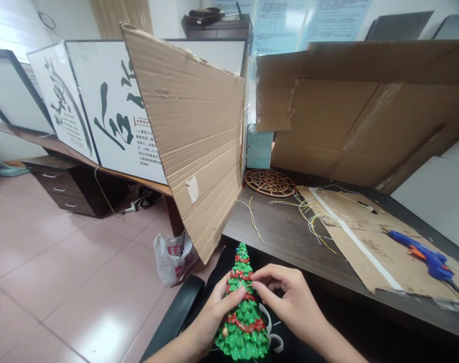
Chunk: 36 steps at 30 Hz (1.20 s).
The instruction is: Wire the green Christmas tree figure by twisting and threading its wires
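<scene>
A small green Christmas tree figure (246,330) with red garlands lies over the person's lap, its tip pointing away toward the desk. My left hand (224,302) is wrapped around the tree's left side, thumb across its front. At the tree's right side, my right hand (284,292) has thumb and index finger brought together close to a red garland; whatever is between the fingertips is too small to name. White curved pieces (275,343) show beside the tree's base, under my right forearm.
On the dark desk (278,227) lie yellow and white wires (313,224), a round ornate lattice (270,182), and a blue glue gun (422,249) on cardboard (365,242). A cardboard panel (203,126) stands at the desk's left edge, above a plastic bag (174,259). A chair armrest (176,317) is at left.
</scene>
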Each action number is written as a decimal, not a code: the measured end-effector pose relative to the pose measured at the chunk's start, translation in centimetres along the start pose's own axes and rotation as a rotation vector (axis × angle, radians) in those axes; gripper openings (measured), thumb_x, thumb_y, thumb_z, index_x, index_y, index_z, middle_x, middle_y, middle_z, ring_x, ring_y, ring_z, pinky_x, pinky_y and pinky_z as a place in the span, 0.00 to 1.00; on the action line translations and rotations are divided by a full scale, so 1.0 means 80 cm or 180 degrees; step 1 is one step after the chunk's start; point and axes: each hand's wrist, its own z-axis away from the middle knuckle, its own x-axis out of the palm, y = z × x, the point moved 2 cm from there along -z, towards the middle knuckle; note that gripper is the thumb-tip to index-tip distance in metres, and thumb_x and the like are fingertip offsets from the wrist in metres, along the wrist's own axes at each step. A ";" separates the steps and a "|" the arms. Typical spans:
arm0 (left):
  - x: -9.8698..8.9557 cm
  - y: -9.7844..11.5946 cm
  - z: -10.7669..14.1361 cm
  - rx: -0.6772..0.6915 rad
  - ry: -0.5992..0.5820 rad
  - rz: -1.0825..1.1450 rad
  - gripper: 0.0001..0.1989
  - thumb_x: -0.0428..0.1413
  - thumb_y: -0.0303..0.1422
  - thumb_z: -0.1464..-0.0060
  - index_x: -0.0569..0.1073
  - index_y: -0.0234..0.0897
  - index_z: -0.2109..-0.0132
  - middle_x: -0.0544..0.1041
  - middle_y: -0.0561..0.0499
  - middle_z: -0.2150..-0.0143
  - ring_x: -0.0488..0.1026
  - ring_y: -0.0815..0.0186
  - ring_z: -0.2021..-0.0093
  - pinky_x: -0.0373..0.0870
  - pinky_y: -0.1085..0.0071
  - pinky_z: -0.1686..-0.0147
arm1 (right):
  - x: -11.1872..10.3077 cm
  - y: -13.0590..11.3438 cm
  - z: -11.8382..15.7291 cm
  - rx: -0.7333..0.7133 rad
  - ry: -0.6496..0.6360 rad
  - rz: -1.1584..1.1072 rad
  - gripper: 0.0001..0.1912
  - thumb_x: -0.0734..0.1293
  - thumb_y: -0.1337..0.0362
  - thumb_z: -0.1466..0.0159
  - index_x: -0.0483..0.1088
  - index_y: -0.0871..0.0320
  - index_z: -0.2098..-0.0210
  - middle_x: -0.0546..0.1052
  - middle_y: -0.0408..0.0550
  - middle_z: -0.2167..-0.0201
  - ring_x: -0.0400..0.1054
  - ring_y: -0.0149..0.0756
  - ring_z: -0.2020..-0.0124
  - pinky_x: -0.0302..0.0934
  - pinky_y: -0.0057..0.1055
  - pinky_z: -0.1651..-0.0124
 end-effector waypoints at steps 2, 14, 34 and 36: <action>0.003 0.005 0.001 0.0060 0.0034 -0.0105 0.30 0.68 0.44 0.39 0.69 0.37 0.37 0.72 0.43 0.42 0.68 0.50 0.41 0.68 0.62 0.41 | 0.000 -0.004 0.000 -0.0077 0.0015 0.0012 0.08 0.67 0.62 0.33 0.78 0.58 0.60 0.79 0.48 0.64 0.73 0.32 0.68 0.69 0.27 0.64; 0.007 0.008 -0.002 0.0123 -0.0018 -0.0119 0.26 0.68 0.43 0.39 0.73 0.35 0.41 0.74 0.43 0.46 0.71 0.50 0.44 0.70 0.63 0.44 | 0.004 -0.010 0.006 -0.0863 0.0071 0.0896 0.06 0.64 0.66 0.30 0.73 0.58 0.61 0.78 0.45 0.65 0.71 0.29 0.67 0.67 0.26 0.62; 0.158 0.129 -0.079 0.0777 -0.0069 0.1153 0.19 0.68 0.43 0.42 0.77 0.31 0.55 0.78 0.46 0.60 0.78 0.54 0.57 0.78 0.64 0.52 | -0.042 -0.016 0.008 0.0619 -0.0161 -0.1468 0.50 0.56 0.20 0.48 0.78 0.63 0.67 0.80 0.59 0.68 0.77 0.48 0.64 0.72 0.42 0.58; 0.157 0.132 -0.081 0.0948 0.0074 0.1095 0.22 0.71 0.42 0.46 0.76 0.31 0.54 0.78 0.46 0.58 0.78 0.55 0.57 0.78 0.65 0.52 | -0.043 -0.026 0.009 0.0425 0.0052 -0.1368 0.40 0.62 0.29 0.40 0.79 0.62 0.60 0.81 0.57 0.62 0.77 0.47 0.58 0.70 0.41 0.51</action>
